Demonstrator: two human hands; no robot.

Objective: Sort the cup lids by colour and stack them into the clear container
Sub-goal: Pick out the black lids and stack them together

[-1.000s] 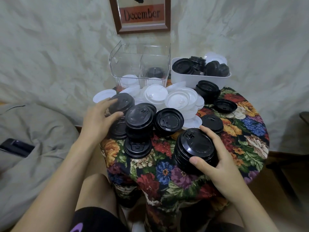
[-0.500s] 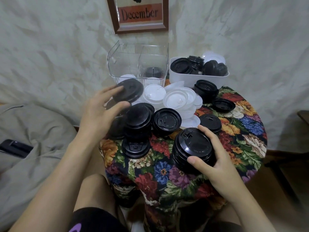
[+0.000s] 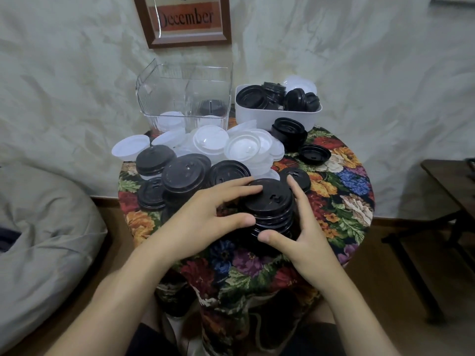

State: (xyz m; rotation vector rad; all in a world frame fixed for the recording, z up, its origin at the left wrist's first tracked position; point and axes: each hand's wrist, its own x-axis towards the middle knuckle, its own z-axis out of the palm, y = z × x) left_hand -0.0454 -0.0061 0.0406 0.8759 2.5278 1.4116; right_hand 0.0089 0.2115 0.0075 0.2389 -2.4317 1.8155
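head view, left hand (image 3: 205,217): lying over the black lid stack (image 3: 270,204), fingers spreading across the top lid, thumb pressing its side.
right hand (image 3: 303,242): wrapping the same stack, thumb at the near side, fingers reaching round the far side.
black lid stack: sitting on the desk (image 3: 347,181) towards its front edge, leaning slightly.
risk: the stack is looking uneven, so a one-sided lift is likely sending lids sliding off the desk or knocking the loose black lids (image 3: 185,176) just beside it.
clear container (image 3: 185,98): standing at the back, divided; white lids seemingly lying in its left part and black ones in the right, though the clear walls are making this uncertain.
white tub (image 3: 277,116): holding jumbled black lids.
white lids (image 3: 241,150): piling up in front of the container.
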